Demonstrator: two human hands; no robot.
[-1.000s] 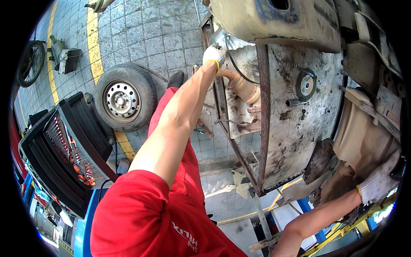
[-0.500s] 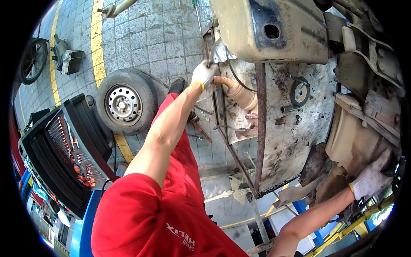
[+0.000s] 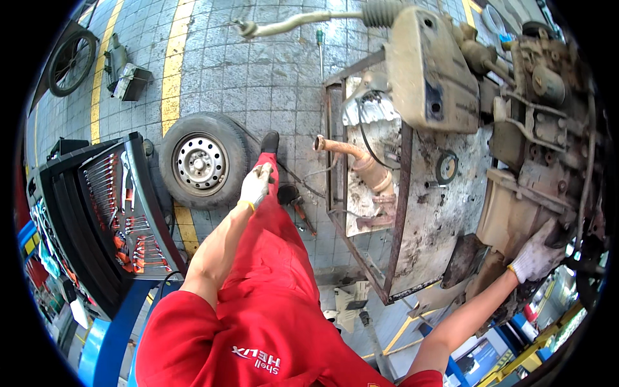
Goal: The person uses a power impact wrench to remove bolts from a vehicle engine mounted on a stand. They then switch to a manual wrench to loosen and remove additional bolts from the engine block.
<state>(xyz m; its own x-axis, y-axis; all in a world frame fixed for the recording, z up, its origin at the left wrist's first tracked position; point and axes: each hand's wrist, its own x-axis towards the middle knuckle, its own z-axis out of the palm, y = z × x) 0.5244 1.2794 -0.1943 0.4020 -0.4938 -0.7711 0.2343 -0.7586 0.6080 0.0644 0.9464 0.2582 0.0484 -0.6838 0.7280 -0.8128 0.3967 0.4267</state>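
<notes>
My left hand (image 3: 256, 185), in a white knit glove, hangs over my red trouser leg, apart from the spare wheel (image 3: 198, 163) on its left. Its fingers are curled together; whatever they hold, if anything, cannot be made out. At the far right my right hand (image 3: 540, 255), gloved too, is closed round a dirty edge of the brown engine assembly (image 3: 516, 213). Grime darkens its fingertips, and part of the grip is hidden. Between my hands stands a rusty metal-framed bench (image 3: 403, 213). A rusty exhaust pipe (image 3: 367, 171) and a dark ring (image 3: 446, 168) lie on it.
An opened black tool case (image 3: 109, 193) holds several wrenches at left. A beige metal pan (image 3: 432, 71) and a rod with a ribbed boot (image 3: 309, 24) jut over the bench's far end. On the tiled floor lie a screwdriver (image 3: 320, 48), a battery-like box (image 3: 133, 82) and a hammer (image 3: 304, 219).
My left hand has come away from the bench's far left corner, back toward my leg. The right hand stays on the engine assembly. The view has shifted, showing more of the assembly.
</notes>
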